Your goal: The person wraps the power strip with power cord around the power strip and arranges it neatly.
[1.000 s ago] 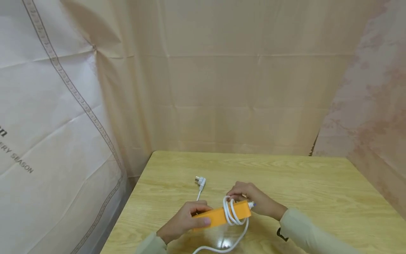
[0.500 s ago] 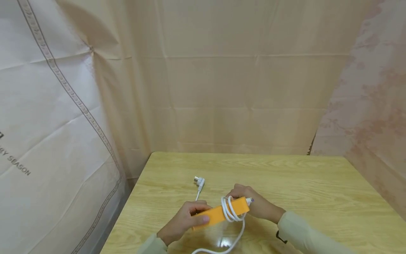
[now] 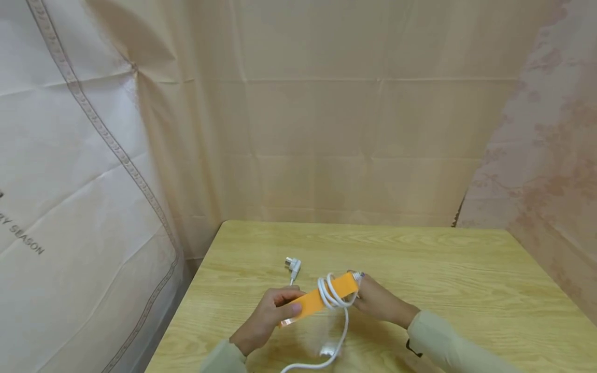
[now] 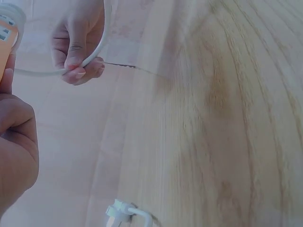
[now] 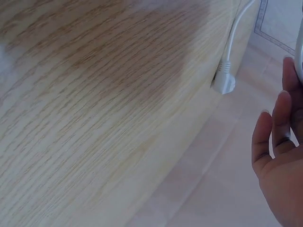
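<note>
An orange power strip [image 3: 310, 304] is gripped at its near end by my left hand [image 3: 263, 317], thumb on its face. Loops of white cord [image 3: 328, 293] wrap round its far half, and the cord trails down toward the table's near edge. Behind the strip's far end is my right hand [image 3: 380, 300], its fingers mostly hidden in the head view. In the left wrist view the right hand [image 4: 79, 40] pinches the cord [image 4: 98, 51] between thumb and fingers. Sockets show on the strip [image 4: 7, 35] there.
A white plug [image 3: 293, 266] lies on the wooden table [image 3: 420, 259], beyond my left hand, its cord running back toward me. Beige cloth [image 3: 326, 129] hangs behind the table, with printed cloth at both sides.
The power strip's far end has tilted up and moved left, away from me. My right hand has turned and gone behind that end with the cord. The left hand keeps its grip.
</note>
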A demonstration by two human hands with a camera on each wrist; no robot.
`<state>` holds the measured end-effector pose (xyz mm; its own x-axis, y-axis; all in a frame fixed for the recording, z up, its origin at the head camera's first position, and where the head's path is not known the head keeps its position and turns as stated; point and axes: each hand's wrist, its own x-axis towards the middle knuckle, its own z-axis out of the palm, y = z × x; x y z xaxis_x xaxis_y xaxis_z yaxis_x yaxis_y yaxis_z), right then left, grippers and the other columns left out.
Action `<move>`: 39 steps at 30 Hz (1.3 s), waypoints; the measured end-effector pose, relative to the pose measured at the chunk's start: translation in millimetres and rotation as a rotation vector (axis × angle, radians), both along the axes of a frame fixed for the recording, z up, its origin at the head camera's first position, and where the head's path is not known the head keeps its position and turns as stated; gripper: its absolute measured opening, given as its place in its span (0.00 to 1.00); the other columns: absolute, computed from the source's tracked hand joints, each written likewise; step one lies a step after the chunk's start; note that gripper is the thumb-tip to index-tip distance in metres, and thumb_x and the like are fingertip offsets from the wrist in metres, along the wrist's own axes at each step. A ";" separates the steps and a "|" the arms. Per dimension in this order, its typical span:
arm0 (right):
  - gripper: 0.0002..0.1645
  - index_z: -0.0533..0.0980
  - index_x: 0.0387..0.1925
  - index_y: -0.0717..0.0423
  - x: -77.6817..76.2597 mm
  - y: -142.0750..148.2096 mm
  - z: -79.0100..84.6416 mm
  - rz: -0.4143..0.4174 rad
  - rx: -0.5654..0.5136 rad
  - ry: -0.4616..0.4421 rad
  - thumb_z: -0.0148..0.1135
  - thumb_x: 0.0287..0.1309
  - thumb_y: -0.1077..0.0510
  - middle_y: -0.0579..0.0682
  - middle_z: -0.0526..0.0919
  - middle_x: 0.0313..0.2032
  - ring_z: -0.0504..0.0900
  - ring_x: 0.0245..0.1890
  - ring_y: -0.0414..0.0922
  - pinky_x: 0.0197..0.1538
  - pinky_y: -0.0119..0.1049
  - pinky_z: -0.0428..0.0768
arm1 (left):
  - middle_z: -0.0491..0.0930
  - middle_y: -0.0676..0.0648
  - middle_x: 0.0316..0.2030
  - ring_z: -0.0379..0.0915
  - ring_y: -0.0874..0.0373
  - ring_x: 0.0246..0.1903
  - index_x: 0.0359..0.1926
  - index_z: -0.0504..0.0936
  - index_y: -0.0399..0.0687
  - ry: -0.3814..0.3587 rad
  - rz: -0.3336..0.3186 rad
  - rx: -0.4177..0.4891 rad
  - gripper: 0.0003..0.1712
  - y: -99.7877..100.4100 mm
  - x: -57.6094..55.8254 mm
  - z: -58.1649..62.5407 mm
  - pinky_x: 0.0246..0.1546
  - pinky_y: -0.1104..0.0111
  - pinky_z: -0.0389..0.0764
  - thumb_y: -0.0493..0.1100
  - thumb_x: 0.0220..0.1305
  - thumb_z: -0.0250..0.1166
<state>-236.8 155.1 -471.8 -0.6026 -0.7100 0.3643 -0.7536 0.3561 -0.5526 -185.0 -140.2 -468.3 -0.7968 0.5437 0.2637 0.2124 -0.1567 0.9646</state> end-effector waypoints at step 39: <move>0.04 0.82 0.38 0.48 29.0 -25.4 4.6 -0.004 0.278 0.123 0.65 0.69 0.54 0.32 0.78 0.37 0.75 0.39 0.31 0.41 0.32 0.79 | 0.78 0.54 0.33 0.72 0.60 0.29 0.45 0.89 0.45 0.225 0.502 -0.549 0.28 15.1 -6.9 -7.0 0.26 0.69 0.76 0.65 0.67 0.67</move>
<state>-207.7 129.7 -467.2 -0.5692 -0.7903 0.2266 -0.8070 0.4843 -0.3379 -191.9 -125.1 -475.2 -0.9414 0.2313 0.2456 0.3315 0.4977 0.8015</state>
